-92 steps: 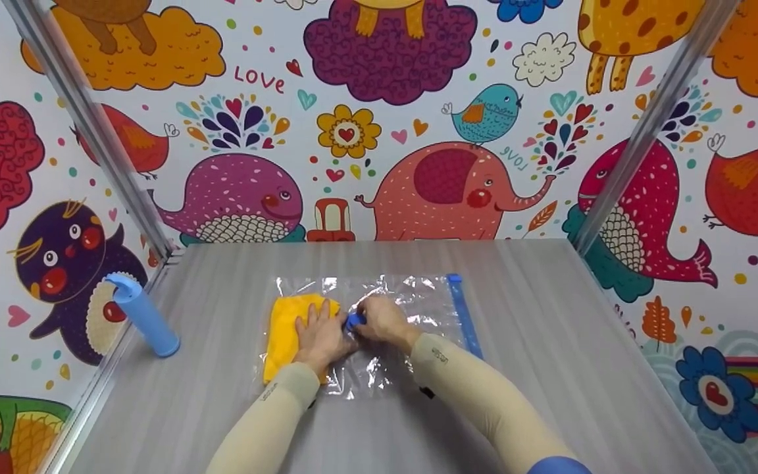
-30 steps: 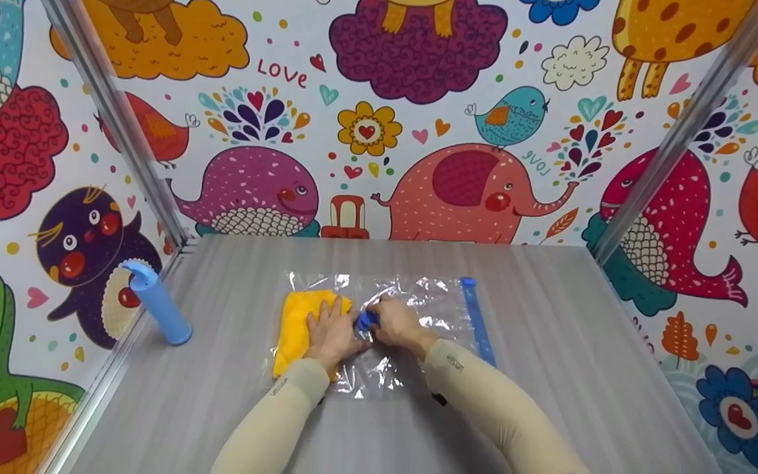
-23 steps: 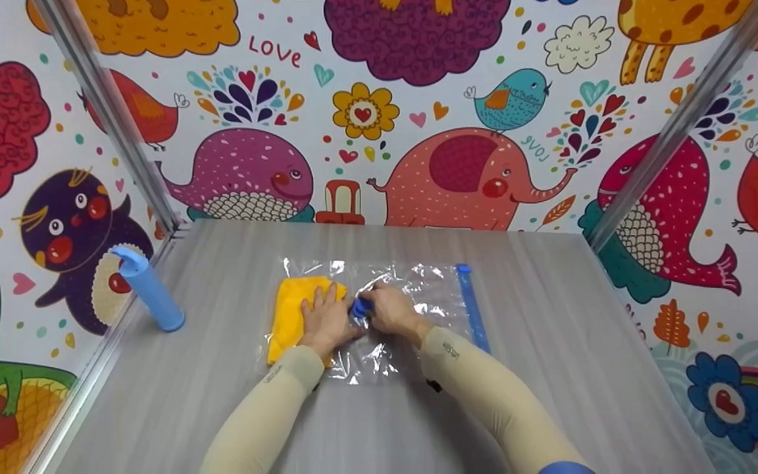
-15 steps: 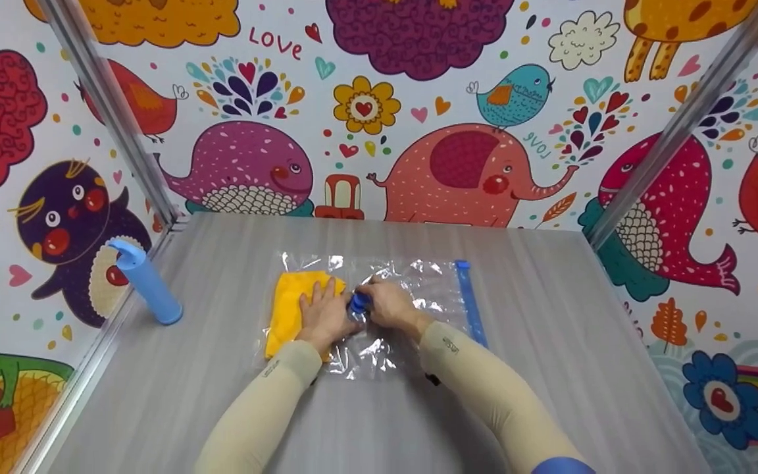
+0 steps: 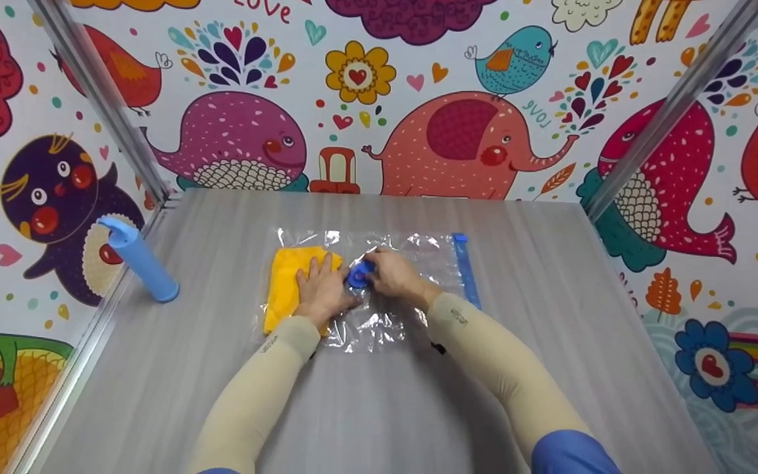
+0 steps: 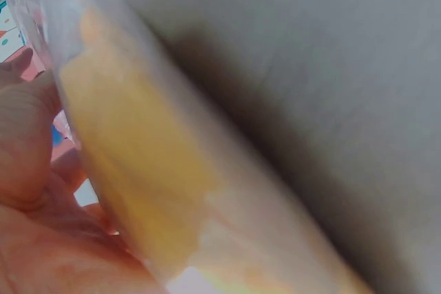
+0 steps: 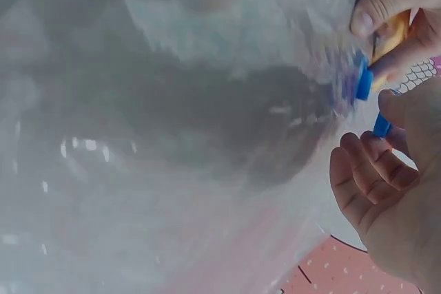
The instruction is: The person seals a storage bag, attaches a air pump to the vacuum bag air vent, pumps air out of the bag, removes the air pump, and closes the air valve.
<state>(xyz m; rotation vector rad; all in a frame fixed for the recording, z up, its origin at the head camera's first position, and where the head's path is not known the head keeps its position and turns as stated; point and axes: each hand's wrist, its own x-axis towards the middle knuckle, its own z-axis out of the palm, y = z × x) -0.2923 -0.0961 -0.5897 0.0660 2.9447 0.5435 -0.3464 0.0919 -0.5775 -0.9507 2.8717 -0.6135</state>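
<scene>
A clear plastic zip bag (image 5: 379, 329) lies flat on the table, a folded yellow cloth (image 5: 282, 283) inside its left part. My left hand (image 5: 322, 289) rests on the bag over the cloth, fingers spread, thumb toward a round blue valve (image 5: 356, 275). From the right, my right hand (image 5: 395, 273) reaches to that valve. In the right wrist view, its thumb and finger pinch a small blue cap (image 7: 382, 125), apart from the valve on the bag. The left wrist view shows the cloth blurred through the plastic beside the left palm.
A light blue hand pump (image 5: 142, 263) stands at the table's left edge. The bag's blue zip strip (image 5: 466, 270) with its slider runs along the right end. Printed walls and metal posts (image 5: 672, 125) enclose the grey table (image 5: 366, 408).
The head view has tilted down, so everything sits higher in it. My right fingers have drawn back slightly from the valve, whose round face now shows. The left hand stays on the bag.
</scene>
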